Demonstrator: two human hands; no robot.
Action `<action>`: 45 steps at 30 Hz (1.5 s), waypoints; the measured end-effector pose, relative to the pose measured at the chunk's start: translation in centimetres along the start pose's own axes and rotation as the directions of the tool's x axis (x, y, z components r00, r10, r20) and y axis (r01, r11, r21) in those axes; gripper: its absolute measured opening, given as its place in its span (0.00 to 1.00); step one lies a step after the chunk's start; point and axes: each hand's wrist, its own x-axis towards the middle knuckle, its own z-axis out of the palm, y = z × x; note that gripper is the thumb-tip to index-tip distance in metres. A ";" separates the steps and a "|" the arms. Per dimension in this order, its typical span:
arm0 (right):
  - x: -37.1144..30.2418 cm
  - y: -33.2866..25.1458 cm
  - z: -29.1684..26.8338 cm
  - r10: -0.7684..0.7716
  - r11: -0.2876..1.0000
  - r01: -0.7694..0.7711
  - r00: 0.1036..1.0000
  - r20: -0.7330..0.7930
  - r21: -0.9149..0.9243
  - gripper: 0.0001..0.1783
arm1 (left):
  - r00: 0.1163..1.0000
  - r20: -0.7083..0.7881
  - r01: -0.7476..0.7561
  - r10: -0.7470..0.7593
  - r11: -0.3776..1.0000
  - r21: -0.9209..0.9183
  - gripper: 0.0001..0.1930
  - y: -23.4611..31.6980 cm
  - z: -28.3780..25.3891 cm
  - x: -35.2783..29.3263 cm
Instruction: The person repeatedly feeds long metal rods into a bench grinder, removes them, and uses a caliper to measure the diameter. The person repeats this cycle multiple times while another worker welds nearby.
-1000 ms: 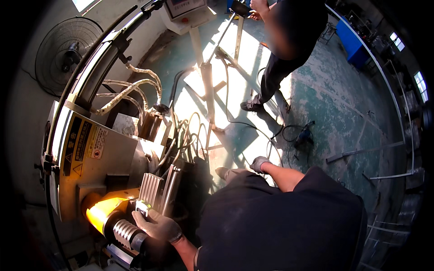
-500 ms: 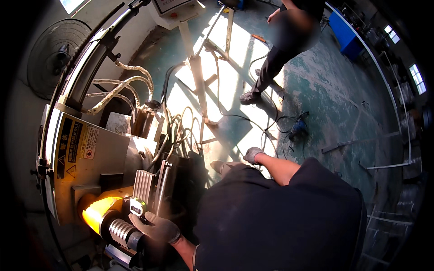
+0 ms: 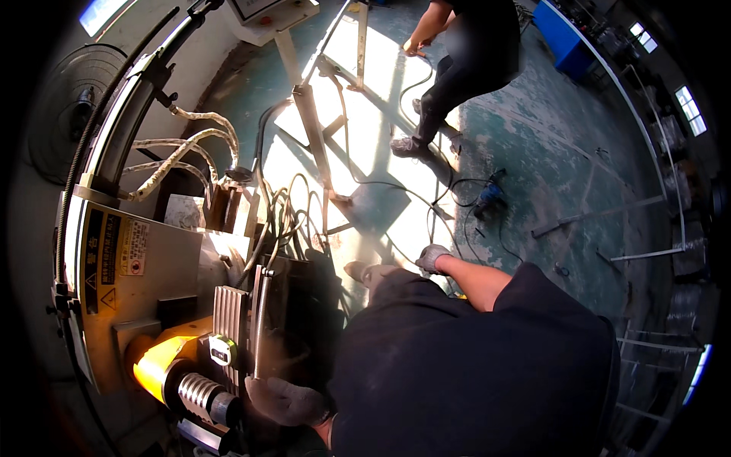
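My left hand (image 3: 285,400), in a grey work glove, lies low at the bottom of the view with its fingers curled against the dark end of the ribbed, silver metal roller (image 3: 202,392); I cannot tell whether the fingers are clamped on anything or only pressed there, because the glove hides the fingertips in shadow. The roller juts out of the bright yellow rounded housing (image 3: 160,364) at the lower left corner of the grey sheet-metal machine (image 3: 152,263), just below a finned metal block (image 3: 228,312) and a thin upright steel rod (image 3: 259,327). My left forearm is almost wholly hidden under my dark shirt. My right arm is bare, bent at the elbow and stretched forward and to the left, with the right hand (image 3: 432,257), also gloved in grey, held low over the sunlit floor near my light-coloured shoe (image 3: 364,272); its grip cannot be made out from here. Tangled cables and pale corrugated hoses (image 3: 183,145) run from the machine's top. Farther off, another person in dark clothes (image 3: 464,53) stands on the worn green concrete floor (image 3: 548,137).
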 end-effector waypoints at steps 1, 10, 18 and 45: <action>-0.1 0.7 0.1 0.008 1.000 -0.008 1.000 0.000 -0.013 0.22 | 0.997 0.047 0.067 -0.062 0.989 -0.131 0.15 1.4 -0.2 -0.5; -1.2 1.5 -0.4 -0.019 0.985 0.037 0.994 0.108 -0.171 0.29 | 0.935 0.348 0.094 0.061 0.906 -0.412 0.11 7.5 0.8 1.6; 2.6 -3.6 -3.2 -0.191 0.981 0.193 0.981 0.038 -0.038 0.27 | 0.933 0.202 -0.274 0.297 0.952 -0.135 0.13 9.4 4.5 8.6; 8.1 7.7 -6.7 -0.004 0.989 0.001 1.000 0.024 0.151 0.23 | 0.833 0.523 -0.150 -0.178 0.839 0.524 0.20 7.6 15.8 16.8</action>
